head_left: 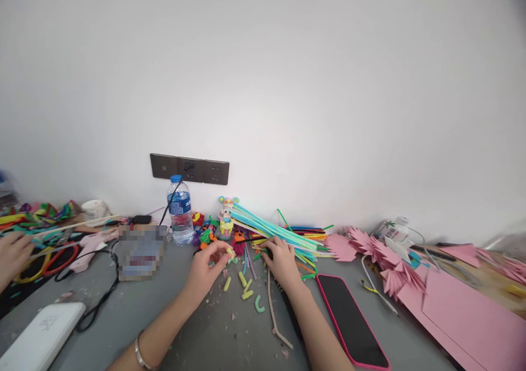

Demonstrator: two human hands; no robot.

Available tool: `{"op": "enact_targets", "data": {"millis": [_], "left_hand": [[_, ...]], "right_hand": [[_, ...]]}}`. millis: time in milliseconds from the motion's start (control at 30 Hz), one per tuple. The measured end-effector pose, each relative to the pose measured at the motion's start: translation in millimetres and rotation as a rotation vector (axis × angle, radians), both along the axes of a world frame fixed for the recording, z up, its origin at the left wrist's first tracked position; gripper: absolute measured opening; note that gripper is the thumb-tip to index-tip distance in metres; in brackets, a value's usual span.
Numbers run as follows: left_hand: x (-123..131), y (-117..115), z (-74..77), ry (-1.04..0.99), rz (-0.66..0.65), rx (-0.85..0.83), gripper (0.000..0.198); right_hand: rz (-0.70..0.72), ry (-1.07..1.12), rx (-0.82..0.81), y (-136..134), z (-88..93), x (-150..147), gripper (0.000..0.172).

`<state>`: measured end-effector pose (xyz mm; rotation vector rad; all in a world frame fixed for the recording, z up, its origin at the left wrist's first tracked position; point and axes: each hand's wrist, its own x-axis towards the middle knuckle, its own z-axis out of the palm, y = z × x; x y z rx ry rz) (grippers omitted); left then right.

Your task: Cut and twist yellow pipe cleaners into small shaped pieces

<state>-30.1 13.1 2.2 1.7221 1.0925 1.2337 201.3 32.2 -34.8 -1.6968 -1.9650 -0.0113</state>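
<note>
My left hand [210, 266] pinches a small pale-yellow piece [230, 252] between thumb and fingertips. My right hand [281, 257] is closed, its fingers curled down at the near edge of a bundle of turquoise pipe cleaners [271, 224]; what its fingertips grip is hidden. Between the hands and closer to me lie several short yellow pieces [247, 294] and a curved mint-green piece [259, 304]. A small colourful figure [226, 220] with round ears stands against the wall behind them. A thin beige stem [272, 305] lies bent beside my right forearm.
A water bottle [179, 212] stands behind my left hand. A pink-edged phone [352, 321] lies right of my right forearm, with folded pink paper [370, 247] beyond. At left are a white power bank [43, 335], a black cable [101, 303], a pink glue gun [85, 250] and another person's hand [14, 256].
</note>
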Motion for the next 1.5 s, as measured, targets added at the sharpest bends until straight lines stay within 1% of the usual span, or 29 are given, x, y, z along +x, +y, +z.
{"op": "enact_targets", "data": {"millis": [100,300,400,467,533,633,700,833,933,1000,1067,1167,1300,1400,1500], "left_hand": [[0.3,1.1,-3.8,0.045,-0.028,0.014,0.02],[1.7,-0.8,-5.5,0.127,-0.097,0.036,0.017],[2.1,0.1,-7.0,0.142,-0.115,0.046,0.021],[2.0,1.2,-8.2,0.156,-0.119,0.047,0.027],[1.8,1.9,-9.4,0.185,-0.12,0.06,0.028],[1.6,0.8,-10.1,0.269,-0.136,0.107,0.019],[1.5,-1.2,-9.3,0.324,-0.164,0.136,0.017],[1.1,-4.7,-6.5,0.377,-0.206,0.169,0.021],[0.8,-4.7,-4.8,0.414,-0.218,0.217,0.022],[0.8,-4.3,-3.9,0.437,-0.227,0.232,0.023],[1.1,-4.2,-3.5,0.449,-0.235,0.236,0.023],[1.5,-5.5,-4.3,0.465,-0.245,0.235,0.022],[1.7,-8.7,-4.5,0.51,-0.235,0.185,0.015],[1.8,-10.8,-2.3,0.576,-0.226,0.163,0.007],[2.5,-11.5,-1.4,0.63,-0.273,0.179,0.009]], "right_hand": [[0.006,-0.021,0.005,2.0,-1.4,0.2,0.015],[0.026,-0.052,0.033,4.4,-4.4,0.1,0.01],[0.035,-0.057,0.025,4.2,-4.8,0.7,0.011],[0.039,-0.017,0.022,4.1,-3.5,0.7,0.012],[0.054,0.083,0.035,4.6,-0.7,0.1,0.013],[0.123,0.407,0.096,6.5,5.4,-1.4,0.013],[0.165,0.599,0.143,7.0,10.4,-2.3,0.015],[0.144,0.76,0.236,1.9,22.0,-2.8,0.021],[0.124,0.967,0.333,-4.9,32.1,-3.3,0.021],[0.144,1.101,0.378,-9.1,39.0,-4.6,0.019],[0.173,1.151,0.402,-13.1,45.4,-6.7,0.017],[0.202,1.157,0.452,-20.3,54.7,-10.7,0.014],[0.228,1.205,0.546,-31.8,67.0,-12.9,0.011],[0.208,1.313,0.635,-37.7,76.4,-9.5,0.011],[0.171,1.407,0.725,-40.4,85.5,0.4,0.013]]}}
